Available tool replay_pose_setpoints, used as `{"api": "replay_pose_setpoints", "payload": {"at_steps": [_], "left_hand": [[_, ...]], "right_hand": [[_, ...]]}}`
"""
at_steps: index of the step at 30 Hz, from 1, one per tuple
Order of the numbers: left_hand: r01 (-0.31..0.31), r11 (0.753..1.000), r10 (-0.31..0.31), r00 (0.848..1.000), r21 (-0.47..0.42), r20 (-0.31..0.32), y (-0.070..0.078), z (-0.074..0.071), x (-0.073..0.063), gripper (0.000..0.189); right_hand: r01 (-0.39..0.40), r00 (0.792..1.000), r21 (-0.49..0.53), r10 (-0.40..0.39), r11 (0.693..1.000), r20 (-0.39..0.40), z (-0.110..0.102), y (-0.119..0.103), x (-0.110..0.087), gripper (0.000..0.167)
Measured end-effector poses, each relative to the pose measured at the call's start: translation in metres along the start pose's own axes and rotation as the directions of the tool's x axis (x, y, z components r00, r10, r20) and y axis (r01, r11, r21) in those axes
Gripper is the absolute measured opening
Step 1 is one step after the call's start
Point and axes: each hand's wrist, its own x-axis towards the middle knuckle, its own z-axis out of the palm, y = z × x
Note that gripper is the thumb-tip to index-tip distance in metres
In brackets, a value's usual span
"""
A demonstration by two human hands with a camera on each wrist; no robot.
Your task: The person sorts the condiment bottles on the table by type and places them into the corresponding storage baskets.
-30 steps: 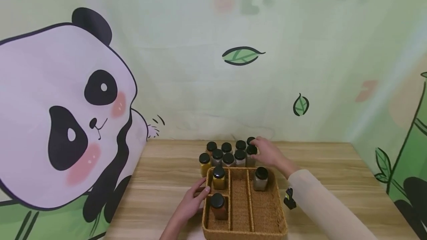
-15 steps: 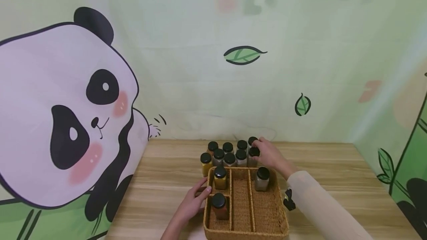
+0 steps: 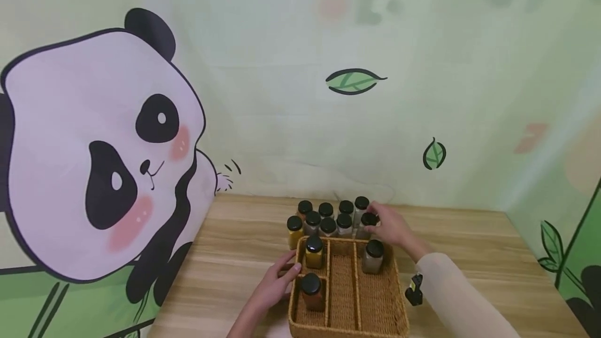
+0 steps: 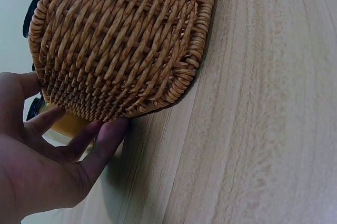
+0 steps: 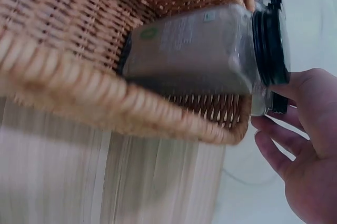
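A wicker basket (image 3: 341, 288) with woven dividers stands on the table. My left hand (image 3: 271, 287) holds its far left corner, thumb at the rim and fingers against the outer wall. Behind the basket's far right corner, my right hand (image 3: 393, 227) grips a black-lidded spice jar (image 3: 369, 219) by the lid. In the right wrist view that jar is mostly hidden behind a jar of grey-brown powder (image 5: 184, 50) inside the basket. A yellow spice jar (image 3: 314, 255) and a reddish-brown one (image 3: 312, 296) sit in the left compartments.
Several more black-lidded jars, among them a yellow one (image 3: 295, 231) and a tall clear one (image 3: 360, 212), crowd behind the basket. A small black object (image 3: 414, 290) shows by the right sleeve (image 3: 457, 286). A panda-printed backdrop (image 3: 277, 119) rises behind the wooden table (image 3: 225, 254).
The jar in my right hand has shifted slightly right and toward the basket, apart from the tall jar behind it. My left hand stays on the basket. The head view has turned slightly left.
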Motion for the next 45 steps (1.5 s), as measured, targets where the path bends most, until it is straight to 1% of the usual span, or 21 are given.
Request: {"api": "replay_pose_setpoints", "payload": {"at_steps": [6, 8, 12, 19, 23, 27, 30, 34, 39, 42, 45], "left_hand": [[-0.015, 1.000, 0.015, 1.000, 0.000, -0.007, 0.000, 0.000, 0.000, 0.065], [-0.017, 1.000, 0.017, 1.000, 0.003, -0.005, 0.001, 0.000, 0.000, 0.065], [-0.015, 1.000, 0.015, 1.000, 0.004, -0.004, 0.000, -0.001, 0.000, 0.064], [0.003, 1.000, -0.003, 1.000, 0.010, -0.016, -0.004, -0.001, -0.001, 0.064], [0.018, 1.000, -0.018, 1.000, 0.013, -0.017, -0.004, -0.001, -0.002, 0.065], [0.016, 1.000, -0.015, 1.000, 0.010, -0.009, -0.003, 0.000, -0.002, 0.066], [0.013, 1.000, -0.013, 1.000, 0.009, -0.010, -0.001, 0.000, -0.001, 0.065], [0.009, 1.000, -0.009, 1.000, 0.005, -0.008, 0.000, 0.000, 0.000, 0.065], [0.005, 1.000, -0.005, 1.000, 0.000, 0.001, 0.000, 0.002, 0.001, 0.066], [0.003, 1.000, -0.003, 1.000, 0.000, 0.002, -0.001, 0.003, 0.002, 0.067], [0.002, 1.000, -0.002, 1.000, 0.002, 0.003, -0.002, 0.004, 0.002, 0.067]], "right_hand": [[0.026, 1.000, -0.017, -0.026, 1.000, 0.005, -0.015, 0.012, -0.007, 0.048], [0.030, 1.000, -0.010, -0.030, 1.000, 0.007, -0.021, 0.017, -0.011, 0.046], [0.030, 1.000, 0.041, -0.030, 0.999, 0.007, -0.038, 0.023, -0.017, 0.040], [0.076, 0.996, 0.070, -0.073, 0.995, -0.047, -0.074, 0.012, -0.025, 0.037], [0.072, 0.995, 0.111, -0.065, 0.991, -0.070, -0.087, 0.005, -0.028, 0.038], [0.051, 0.997, 0.147, -0.041, 0.988, -0.070, -0.095, 0.000, -0.031, 0.039], [0.054, 0.997, 0.152, -0.046, 0.987, -0.054, -0.097, -0.008, -0.030, 0.041], [0.099, 0.995, 0.156, -0.095, 0.983, -0.032, -0.094, -0.024, -0.029, 0.043], [0.181, 0.984, 0.125, -0.180, 0.975, -0.021, -0.084, -0.047, -0.026, 0.043], [0.209, 0.978, 0.091, -0.210, 0.974, -0.004, -0.077, -0.057, -0.026, 0.044], [0.229, 0.973, 0.078, -0.231, 0.970, 0.015, -0.069, -0.065, -0.027, 0.046]]}}
